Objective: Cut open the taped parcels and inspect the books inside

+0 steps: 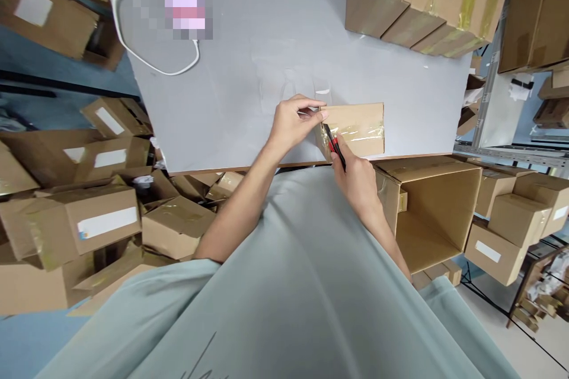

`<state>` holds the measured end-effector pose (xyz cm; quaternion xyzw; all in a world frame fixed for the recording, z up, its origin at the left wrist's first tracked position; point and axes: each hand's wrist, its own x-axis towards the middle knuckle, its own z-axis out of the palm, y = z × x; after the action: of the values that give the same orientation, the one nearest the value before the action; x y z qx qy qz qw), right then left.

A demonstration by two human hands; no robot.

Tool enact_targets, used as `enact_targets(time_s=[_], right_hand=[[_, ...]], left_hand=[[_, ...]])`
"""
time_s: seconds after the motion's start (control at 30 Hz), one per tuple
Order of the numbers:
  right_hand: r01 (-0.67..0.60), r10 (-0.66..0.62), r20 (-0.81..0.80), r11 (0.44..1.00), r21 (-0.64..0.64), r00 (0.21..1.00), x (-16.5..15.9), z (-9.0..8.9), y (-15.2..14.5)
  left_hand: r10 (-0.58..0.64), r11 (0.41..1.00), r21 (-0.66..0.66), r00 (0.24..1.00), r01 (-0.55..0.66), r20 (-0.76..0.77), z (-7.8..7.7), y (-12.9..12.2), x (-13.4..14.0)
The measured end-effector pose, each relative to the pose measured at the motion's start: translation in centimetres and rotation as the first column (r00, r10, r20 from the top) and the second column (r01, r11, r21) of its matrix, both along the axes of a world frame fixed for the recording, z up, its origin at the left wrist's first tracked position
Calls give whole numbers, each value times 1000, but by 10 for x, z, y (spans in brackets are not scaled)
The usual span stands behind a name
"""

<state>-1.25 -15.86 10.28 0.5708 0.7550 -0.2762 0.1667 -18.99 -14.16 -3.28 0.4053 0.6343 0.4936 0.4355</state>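
Observation:
A small cardboard box with clear tape along it lies at the table's near edge. My left hand pinches this box at its upper left corner, thumb on the top face. In my right hand is a black and red box cutter, its front end against the taped left edge of the box. The blade itself is too small to make out.
On the grey table, a row of taped cartons stands at the back right. A white cable curves at the back left beside a pixelated object. Below the right edge is an open carton; heaped boxes lie left.

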Motion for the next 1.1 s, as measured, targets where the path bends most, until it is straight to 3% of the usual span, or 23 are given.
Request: enact_targets(time_s=[0.3,0.57,1.1], right_hand=[[-20,23,101,999,-30,995,-12,10,2],[-121,111,278,992,21,954,-31,13,-9],[-209,227,346,974,-88,911,-26,29,-17]], left_hand=[[15,1000,-10,1000,-15,-6,2,2,1],[36,999,-20,999,-36,-24,1,-2,6],[73,997,-21,994,-75,-87,6,-15,22]])
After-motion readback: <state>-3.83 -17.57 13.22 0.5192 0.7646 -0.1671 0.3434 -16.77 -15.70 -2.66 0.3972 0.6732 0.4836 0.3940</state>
